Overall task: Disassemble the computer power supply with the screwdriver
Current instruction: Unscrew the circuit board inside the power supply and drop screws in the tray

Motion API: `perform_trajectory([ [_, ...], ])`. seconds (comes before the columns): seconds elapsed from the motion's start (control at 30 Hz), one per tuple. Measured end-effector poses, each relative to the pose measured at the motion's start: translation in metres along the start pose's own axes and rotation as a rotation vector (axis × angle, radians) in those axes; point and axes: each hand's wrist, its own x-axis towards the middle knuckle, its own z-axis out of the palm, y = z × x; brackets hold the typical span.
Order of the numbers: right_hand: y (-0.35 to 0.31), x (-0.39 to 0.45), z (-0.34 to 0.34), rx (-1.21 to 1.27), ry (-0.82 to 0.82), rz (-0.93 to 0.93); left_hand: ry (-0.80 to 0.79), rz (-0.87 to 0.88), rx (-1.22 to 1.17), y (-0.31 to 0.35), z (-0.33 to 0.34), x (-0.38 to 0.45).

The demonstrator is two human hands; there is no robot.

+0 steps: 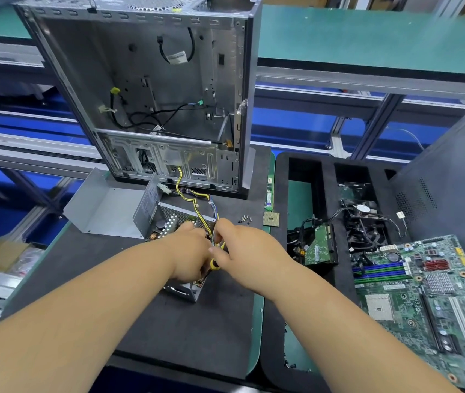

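Fingers: the right hand [237, 245] had its fingers curled round the yellow-and-black screwdriver [215, 263], clamped on the handle at the near right corner of the power supply [169, 231]. The left hand [190, 251] lay over the top of the power supply with its fingers bent down into the open box; whether they gripped anything inside could not be told.

Power supply: it sat open under both hands on the dark mat [191, 330], its perforated metal wall and inner parts showing just beyond the left hand's knuckles.

Wires: a yellow, black and blue wire bundle [194, 199] ran from the power supply's far right corner up to the computer case [152, 89].

Cover: a bent grey metal cover [103, 205] lay just to the left of the power supply, touching its far left side.

Case: it stood upright behind the power supply, side panel off, loose cables inside.

Screws: a small cluster of screws [245, 219] lay just right of the power supply, with a CPU chip [271, 219] beside them.

Tray: right of the power supply, well apart, a black foam tray [327, 194] held a hard drive [320, 246] and a cooling fan [363, 211].

Motherboard: a green motherboard [429, 296] lay on the tray's near right part.

Room: green conveyor belts [367, 38] on aluminium frames ran behind the case.
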Motion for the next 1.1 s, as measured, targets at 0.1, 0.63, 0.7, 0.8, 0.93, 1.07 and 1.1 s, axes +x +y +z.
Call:
perform_trajectory([
  [0.1, -0.001, 0.000, 0.000, 0.066, 0.003, 0.003, -0.029, -0.040, -0.028, 0.001, 0.000, -0.001],
  [0.63, 0.000, -0.010, -0.003, 0.223, -0.041, -0.005, -0.039, -0.021, 0.026, 0.005, -0.007, -0.004],
  [0.7, 0.001, -0.011, -0.004, 0.274, -0.023, 0.016, -0.016, -0.012, 0.008, 0.005, -0.006, -0.005],
  [0.8, 0.005, -0.014, -0.005, 0.313, 0.024, 0.049, 0.006, 0.011, -0.057, 0.002, -0.004, -0.007],
  [0.93, 0.011, -0.016, -0.008, 0.328, 0.054, 0.060, 0.005, 0.012, -0.129, -0.002, -0.001, -0.006],
  [1.07, 0.016, -0.020, -0.011, 0.380, 0.075, 0.092, 0.109, 0.006, -0.282, -0.006, 0.002, -0.006],
  [1.1, 0.018, -0.021, -0.012, 0.387, 0.085, 0.102, 0.129, -0.006, -0.367, -0.008, 0.001, -0.008],
])
